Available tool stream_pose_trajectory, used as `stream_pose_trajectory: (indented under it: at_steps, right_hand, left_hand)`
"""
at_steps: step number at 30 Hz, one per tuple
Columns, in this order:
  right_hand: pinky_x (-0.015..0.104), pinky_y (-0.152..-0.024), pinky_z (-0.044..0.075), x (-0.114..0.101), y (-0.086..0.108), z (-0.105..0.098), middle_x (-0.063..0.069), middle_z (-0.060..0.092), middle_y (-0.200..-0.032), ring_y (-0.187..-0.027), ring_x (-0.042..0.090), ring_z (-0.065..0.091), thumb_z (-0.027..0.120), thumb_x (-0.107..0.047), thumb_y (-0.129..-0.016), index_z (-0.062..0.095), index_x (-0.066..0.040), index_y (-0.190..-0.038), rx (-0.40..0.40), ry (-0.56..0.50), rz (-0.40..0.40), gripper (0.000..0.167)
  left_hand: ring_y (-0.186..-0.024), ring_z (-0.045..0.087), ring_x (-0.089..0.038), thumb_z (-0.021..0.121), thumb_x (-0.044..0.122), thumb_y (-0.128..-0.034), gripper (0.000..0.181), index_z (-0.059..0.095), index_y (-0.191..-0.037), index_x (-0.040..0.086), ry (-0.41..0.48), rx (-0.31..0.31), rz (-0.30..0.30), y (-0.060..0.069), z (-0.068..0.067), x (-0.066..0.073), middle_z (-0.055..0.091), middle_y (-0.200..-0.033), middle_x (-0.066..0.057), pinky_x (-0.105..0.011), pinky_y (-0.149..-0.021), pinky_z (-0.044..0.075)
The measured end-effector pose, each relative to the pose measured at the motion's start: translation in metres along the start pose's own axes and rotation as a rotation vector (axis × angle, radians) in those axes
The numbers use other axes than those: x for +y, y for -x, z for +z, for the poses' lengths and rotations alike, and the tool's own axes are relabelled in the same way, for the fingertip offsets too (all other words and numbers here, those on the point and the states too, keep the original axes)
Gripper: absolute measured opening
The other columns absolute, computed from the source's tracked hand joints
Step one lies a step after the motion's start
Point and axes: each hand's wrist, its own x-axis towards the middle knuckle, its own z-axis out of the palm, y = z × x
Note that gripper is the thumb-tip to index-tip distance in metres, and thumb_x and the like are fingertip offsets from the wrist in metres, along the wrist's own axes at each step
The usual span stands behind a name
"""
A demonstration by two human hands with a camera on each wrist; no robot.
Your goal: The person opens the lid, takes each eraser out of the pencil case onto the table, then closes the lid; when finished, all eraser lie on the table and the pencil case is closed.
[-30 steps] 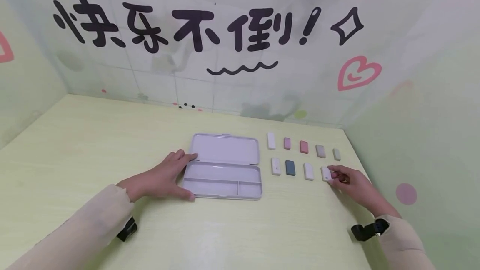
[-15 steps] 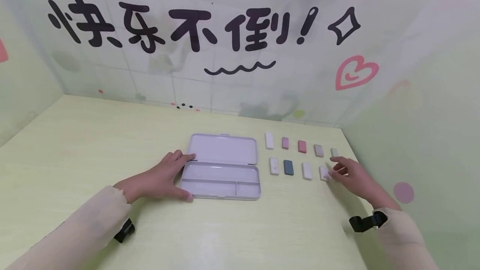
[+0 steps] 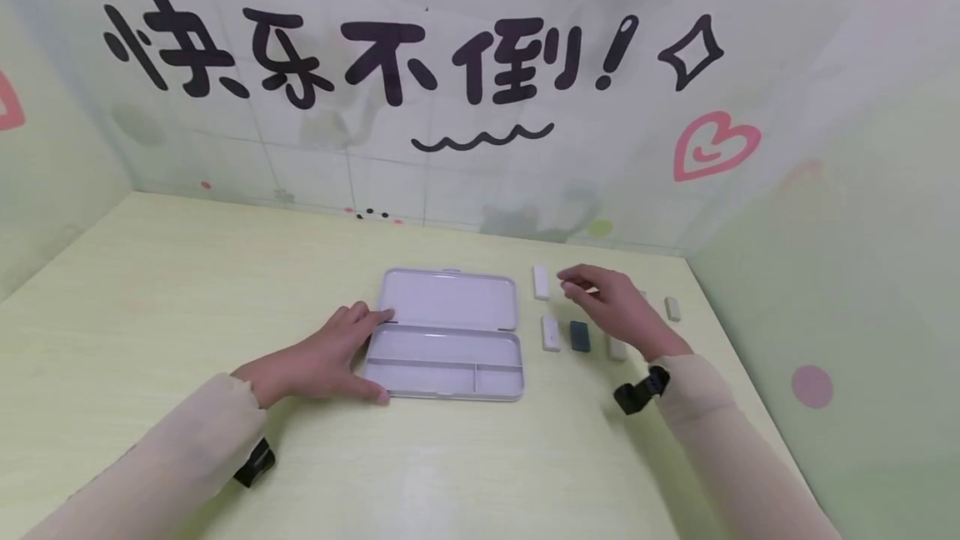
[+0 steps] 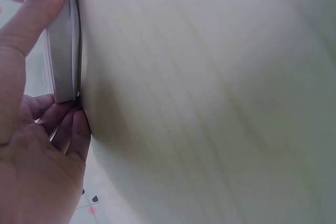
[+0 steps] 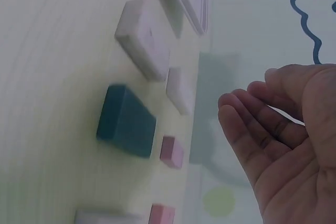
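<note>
A lilac pencil case [image 3: 444, 361] lies unfolded on the table, its lid towards the wall and its tray divided into compartments. My left hand [image 3: 318, 357] holds its left end, thumb on the front edge and fingers at the hinge side; in the left wrist view the fingers curl against the end of the case. My right hand [image 3: 611, 307] hovers above the erasers, fingers loosely bent around nothing. Near its fingertips lie a long white eraser [image 3: 541, 282] and a pink eraser [image 5: 171, 152]. A dark blue eraser [image 3: 580, 337] and a white eraser [image 3: 551, 333] lie nearer me.
Beneath the right wrist another white eraser [image 3: 617, 347] partly shows; a small grey eraser [image 3: 672, 309] lies further right. A red eraser [image 5: 161, 214] appears in the right wrist view. Printed walls [image 3: 465, 182] bound the table [image 3: 420, 473] at back and sides.
My right hand has let go of the white eraser at the right end of the near row and moved left over the far row. My left hand stays on the pencil case.
</note>
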Motion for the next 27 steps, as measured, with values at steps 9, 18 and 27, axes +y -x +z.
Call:
stream_pose_trajectory:
  at_steps: [9,18,27]
  right_hand:
    - [0.047,-0.097,0.056,-0.024,-0.048,0.033,0.017,0.073,-0.126,-0.114,0.031,0.070,0.054,-0.020,-0.110,0.065,-0.002,-0.138,-0.093,-0.007,0.008,0.035]
    - [0.034,-0.084,0.051,-0.038,-0.067,0.051,0.016,0.075,-0.121,-0.093,0.022,0.062,0.056,-0.014,-0.108,0.074,-0.002,-0.125,-0.073,0.034,0.051,0.027]
    - [0.027,-0.071,0.046,-0.029,-0.074,0.064,0.014,0.076,-0.119,-0.082,0.019,0.058,0.058,-0.015,-0.107,0.077,-0.005,-0.121,-0.008,-0.061,0.137,0.026]
  left_hand:
    - [-0.113,0.039,-0.024,0.091,0.052,-0.0757,0.113,0.036,-0.158,-0.003,-0.003,0.002,0.008,0.001,-0.001,0.001,0.046,-0.119,-0.006,-0.041,-0.097,0.044]
    - [-0.114,0.039,-0.024,0.091,0.052,-0.0757,0.115,0.035,-0.159,-0.003,0.001,-0.002,0.008,0.001,-0.002,0.002,0.046,-0.118,-0.006,-0.040,-0.096,0.044]
    - [-0.112,0.038,-0.023,0.090,0.052,-0.0768,0.116,0.033,-0.160,-0.005,0.000,-0.006,0.017,0.002,-0.001,0.003,0.044,-0.117,-0.006,-0.037,-0.094,0.044]
